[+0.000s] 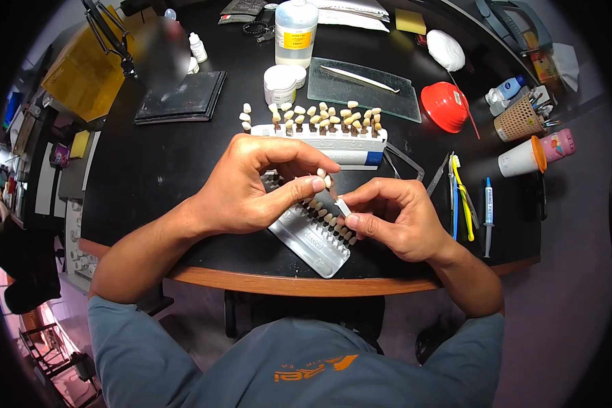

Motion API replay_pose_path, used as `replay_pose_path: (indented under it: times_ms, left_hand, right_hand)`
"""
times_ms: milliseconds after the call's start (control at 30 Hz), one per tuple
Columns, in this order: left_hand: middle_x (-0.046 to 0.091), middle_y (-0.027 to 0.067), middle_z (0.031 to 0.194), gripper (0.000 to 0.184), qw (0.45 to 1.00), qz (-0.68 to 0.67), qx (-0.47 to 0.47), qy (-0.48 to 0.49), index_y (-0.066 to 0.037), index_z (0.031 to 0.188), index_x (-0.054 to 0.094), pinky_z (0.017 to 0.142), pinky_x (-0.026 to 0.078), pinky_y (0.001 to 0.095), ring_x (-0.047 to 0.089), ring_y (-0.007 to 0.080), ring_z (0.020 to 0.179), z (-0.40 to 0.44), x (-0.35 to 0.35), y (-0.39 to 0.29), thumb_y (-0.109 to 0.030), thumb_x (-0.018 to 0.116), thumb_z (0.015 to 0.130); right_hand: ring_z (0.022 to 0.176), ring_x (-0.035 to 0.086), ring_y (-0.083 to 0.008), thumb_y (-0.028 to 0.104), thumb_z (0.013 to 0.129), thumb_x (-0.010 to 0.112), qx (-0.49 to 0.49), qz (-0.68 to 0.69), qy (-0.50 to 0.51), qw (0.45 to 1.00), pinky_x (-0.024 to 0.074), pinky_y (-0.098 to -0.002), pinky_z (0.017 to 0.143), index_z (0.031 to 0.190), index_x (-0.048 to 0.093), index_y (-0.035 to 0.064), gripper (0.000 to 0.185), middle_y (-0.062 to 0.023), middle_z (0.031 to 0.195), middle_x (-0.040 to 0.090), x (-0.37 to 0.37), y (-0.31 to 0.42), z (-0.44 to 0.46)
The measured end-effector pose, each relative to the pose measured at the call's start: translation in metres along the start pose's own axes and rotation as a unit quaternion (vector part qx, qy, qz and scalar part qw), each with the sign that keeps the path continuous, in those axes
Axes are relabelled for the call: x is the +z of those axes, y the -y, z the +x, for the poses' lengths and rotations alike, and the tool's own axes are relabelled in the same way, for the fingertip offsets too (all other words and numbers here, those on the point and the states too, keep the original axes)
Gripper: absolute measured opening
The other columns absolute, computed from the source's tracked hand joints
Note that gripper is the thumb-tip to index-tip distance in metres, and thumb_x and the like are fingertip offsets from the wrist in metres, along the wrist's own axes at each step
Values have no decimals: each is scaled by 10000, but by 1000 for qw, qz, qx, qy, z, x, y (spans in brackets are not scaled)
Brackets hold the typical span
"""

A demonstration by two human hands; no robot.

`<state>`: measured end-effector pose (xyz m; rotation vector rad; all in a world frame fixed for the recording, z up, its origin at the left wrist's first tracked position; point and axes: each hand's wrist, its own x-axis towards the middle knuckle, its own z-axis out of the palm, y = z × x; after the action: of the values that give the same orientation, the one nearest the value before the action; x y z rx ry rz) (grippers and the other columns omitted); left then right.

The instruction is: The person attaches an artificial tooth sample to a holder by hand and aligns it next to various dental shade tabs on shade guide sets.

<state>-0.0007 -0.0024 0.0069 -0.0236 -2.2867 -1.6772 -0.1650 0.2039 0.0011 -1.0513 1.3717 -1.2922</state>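
Observation:
Over the desk my left hand [248,187] pinches a small ivory tooth-shaped piece [321,173] between thumb and forefinger. My right hand [398,217] grips the white handle of a tooth shade tab [345,205], its tooth end raised against or very close to that piece. I cannot tell whether the two touch. Below both hands lies a silver shade guide [313,248] marked "classical", with a row of tooth tabs, partly covered by my left hand. Behind my hands stands a white shade guide holder [330,144] with several tooth samples upright in it.
A glass slab [353,75] bears a white instrument [360,79]. Nearby are a large bottle [296,37], white jars [279,85], a black box [181,98] and a red bowl [444,107]. On the right lie toothbrushes [461,197], a syringe [488,217] and a cup [519,159].

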Motion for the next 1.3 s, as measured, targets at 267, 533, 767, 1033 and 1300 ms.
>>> replay_pose_path:
  times_ms: [267,533,767,1033,1300]
  left_hand:
    - [758,154,1029,244,1000,18,2,-25,47,1157,731,835,572,285,716,149,897,-2,-1,4,-16,722,922]
    - [756,161,1061,248,999,-16,-17,-23,43,1178,721,852,578,291,726,160,930,-1,-2,2,2,702,934]
    - [746,128,1033,246,999,-5,-2,-39,43,1123,716,818,579,279,723,135,909,0,-2,2,-6,771,888]
    - [726,85,969,220,999,10,2,-33,22,1033,698,763,567,261,701,110,820,1,-2,4,-14,814,850]
    - [728,84,953,219,999,32,16,-27,17,1025,702,732,551,252,694,107,815,1,-3,6,-13,818,842]
  right_hand:
    - [817,671,-76,4,945,700,17,15,-3,1000,547,-232,733,1107,709,-55,173,-75,935,735,-1,4,0]
    - [838,674,-71,20,941,718,9,-3,-22,1000,541,-224,747,1094,712,-51,169,-72,949,740,-4,3,1]
    - [844,676,-70,22,938,723,-2,-1,-28,1000,541,-222,746,1086,712,-51,166,-80,942,743,-4,2,1]
    - [843,674,-65,29,936,728,-9,-19,-22,1000,545,-222,749,1070,718,-46,153,-72,942,740,-3,-1,1]
    - [851,675,-78,31,925,741,-27,-59,-30,997,552,-232,767,1060,717,-50,159,-76,939,734,0,1,-1]
